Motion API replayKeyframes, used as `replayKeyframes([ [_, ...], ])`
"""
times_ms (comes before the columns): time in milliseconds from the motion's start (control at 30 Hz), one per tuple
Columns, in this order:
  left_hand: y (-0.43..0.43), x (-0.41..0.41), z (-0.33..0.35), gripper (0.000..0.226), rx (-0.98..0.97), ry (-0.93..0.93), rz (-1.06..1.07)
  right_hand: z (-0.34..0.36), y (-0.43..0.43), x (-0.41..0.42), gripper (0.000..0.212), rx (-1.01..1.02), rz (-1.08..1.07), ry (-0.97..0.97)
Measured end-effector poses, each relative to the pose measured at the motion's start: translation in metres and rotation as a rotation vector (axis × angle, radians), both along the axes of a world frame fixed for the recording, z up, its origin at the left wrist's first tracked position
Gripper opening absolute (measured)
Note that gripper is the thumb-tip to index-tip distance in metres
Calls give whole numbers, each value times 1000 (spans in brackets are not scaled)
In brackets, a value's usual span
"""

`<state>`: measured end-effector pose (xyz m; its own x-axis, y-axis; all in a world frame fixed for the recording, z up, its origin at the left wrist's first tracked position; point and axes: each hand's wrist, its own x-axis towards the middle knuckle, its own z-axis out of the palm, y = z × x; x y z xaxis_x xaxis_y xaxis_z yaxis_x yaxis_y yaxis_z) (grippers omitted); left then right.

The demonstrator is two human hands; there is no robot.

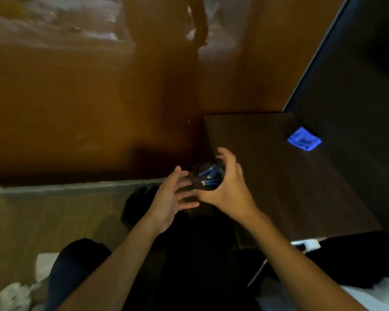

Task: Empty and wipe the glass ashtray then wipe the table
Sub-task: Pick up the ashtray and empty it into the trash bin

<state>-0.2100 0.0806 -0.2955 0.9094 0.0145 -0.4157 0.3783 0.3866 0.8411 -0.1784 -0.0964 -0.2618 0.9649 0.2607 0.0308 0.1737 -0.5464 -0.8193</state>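
My right hand grips the glass ashtray, tilted on its side just past the left edge of the dark wooden table. Blue and white bits show inside the ashtray. My left hand is beside it with fingers spread, its fingertips at the ashtray's lower left edge. A folded blue cloth lies on the table's far right part, apart from both hands. The picture is dim and blurred.
A dark round bin sits on the floor below my hands, mostly hidden by my arms. A brown wall fills the background, and a dark panel rises at the right. White crumpled things lie at the lower left.
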Motion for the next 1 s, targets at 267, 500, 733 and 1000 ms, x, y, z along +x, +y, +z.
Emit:
replayKeyframes([
  [267, 57, -4, -31, 74, -433, 45, 209, -41, 107, -3, 122, 23, 140, 105],
  [500, 94, 24, -93, 53, -315, 194, 241, -102, 133, 24, 111, 56, 51, 430],
  [733, 142, 69, -173, 41, -66, 332, 226, -153, 139, 38, 4, 277, -484, 722],
  [1000, 142, 102, -239, 33, 431, 353, 203, -176, 151, 37, 5, 202, -290, 766],
])
